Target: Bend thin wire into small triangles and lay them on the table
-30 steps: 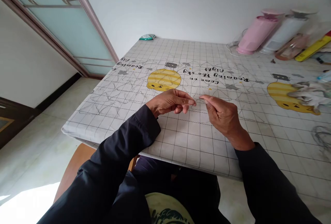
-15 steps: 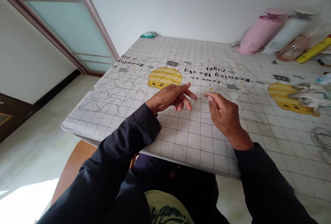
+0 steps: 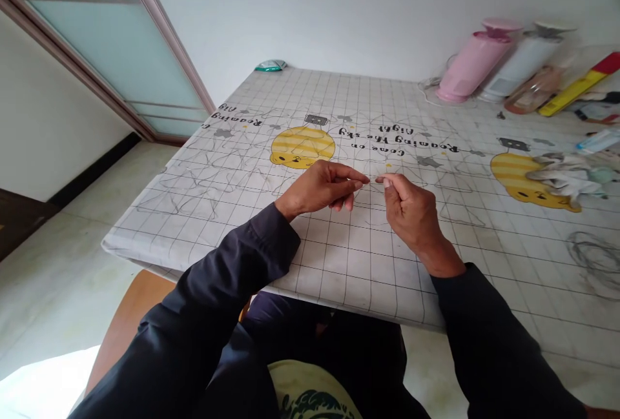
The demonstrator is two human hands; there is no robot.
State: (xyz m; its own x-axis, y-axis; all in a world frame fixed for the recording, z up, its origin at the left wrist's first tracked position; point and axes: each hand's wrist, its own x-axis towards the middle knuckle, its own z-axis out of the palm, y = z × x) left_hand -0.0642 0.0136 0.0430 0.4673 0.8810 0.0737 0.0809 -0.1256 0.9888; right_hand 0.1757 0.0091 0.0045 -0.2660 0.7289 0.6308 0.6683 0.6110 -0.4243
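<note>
Over the middle of the table, my left hand (image 3: 323, 188) points right with thumb and index finger brought together. Just across a small gap, my right hand (image 3: 411, 215) is closed in a pinch, its thumb pressed against the bent index finger. Whatever either hand pinches is too fine to make out. Under and around both hands, thin grey strands like wire or thread (image 3: 194, 190) lie in loose bends on the checked tablecloth (image 3: 334, 257). A yellow striped balloon print (image 3: 303, 146) shows just beyond my left hand.
A loose coil of grey strands (image 3: 593, 254) lies at the right, near a crumpled cloth (image 3: 562, 177). Along the back right stand a pink cylinder (image 3: 477, 67), a white cylinder (image 3: 516, 64) and a yellow-red box (image 3: 576, 86). A green packet (image 3: 271, 66) sits at the far left corner.
My left hand's spread fingers have drawn together, thumb to index, close to the right fingertips. The right hand keeps its pinch. The view has shifted slightly.
</note>
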